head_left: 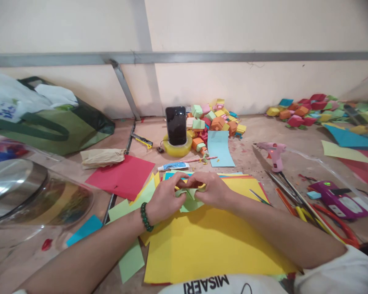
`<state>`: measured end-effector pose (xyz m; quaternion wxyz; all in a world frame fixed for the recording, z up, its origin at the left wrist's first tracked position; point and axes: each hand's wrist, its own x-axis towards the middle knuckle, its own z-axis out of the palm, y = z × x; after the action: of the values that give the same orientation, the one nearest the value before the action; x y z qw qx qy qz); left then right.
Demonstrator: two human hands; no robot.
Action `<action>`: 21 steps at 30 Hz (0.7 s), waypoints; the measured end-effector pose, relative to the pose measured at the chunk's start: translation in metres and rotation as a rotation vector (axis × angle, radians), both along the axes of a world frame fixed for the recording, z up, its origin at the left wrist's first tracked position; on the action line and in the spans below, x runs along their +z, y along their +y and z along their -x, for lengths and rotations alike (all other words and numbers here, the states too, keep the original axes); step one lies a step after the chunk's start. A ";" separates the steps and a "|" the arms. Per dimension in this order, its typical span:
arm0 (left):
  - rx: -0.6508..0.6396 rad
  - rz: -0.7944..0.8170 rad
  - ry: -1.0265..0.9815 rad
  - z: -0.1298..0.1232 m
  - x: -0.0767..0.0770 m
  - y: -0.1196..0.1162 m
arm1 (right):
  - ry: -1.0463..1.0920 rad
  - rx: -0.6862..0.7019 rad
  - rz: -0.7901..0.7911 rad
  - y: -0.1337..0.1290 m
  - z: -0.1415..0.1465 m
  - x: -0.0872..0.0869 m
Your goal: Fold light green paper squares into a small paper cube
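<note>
Between both hands is a small piece of light green paper (190, 203), bent and partly folded. My left hand (168, 194), with a green bead bracelet (146, 216) at the wrist, pinches its left side. My right hand (213, 190) pinches the right side, the two sets of fingertips close together. Some of the paper is hidden behind the fingers. Beneath the hands lies a stack of large sheets with yellow paper (221, 245) on top. Light green sheets (131, 261) stick out at the left of the stack.
A phone (176, 125) stands in a tape roll (178, 150) before a heap of folded paper cubes (217, 122). To the right are a pink glue gun (276, 155), scissors (282, 185) and a purple power strip (340, 200). A jar (64, 196), red paper (122, 175) and a cutter (142, 140) lie left.
</note>
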<state>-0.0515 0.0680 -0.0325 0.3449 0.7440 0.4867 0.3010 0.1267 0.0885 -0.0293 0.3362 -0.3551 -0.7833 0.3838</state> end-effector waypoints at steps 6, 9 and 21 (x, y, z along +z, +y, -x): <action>0.069 0.010 0.019 0.002 0.000 0.001 | -0.079 0.020 0.092 -0.003 -0.001 0.009; 0.076 0.006 0.012 0.002 -0.001 0.002 | -0.194 -0.081 0.045 -0.005 0.002 0.008; 0.033 -0.134 0.123 0.005 0.002 0.004 | -0.275 -0.124 -0.195 -0.004 -0.001 -0.002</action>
<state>-0.0570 0.0716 -0.0309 0.2586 0.7744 0.4980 0.2922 0.1276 0.0845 -0.0312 0.2816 -0.4179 -0.8319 0.2323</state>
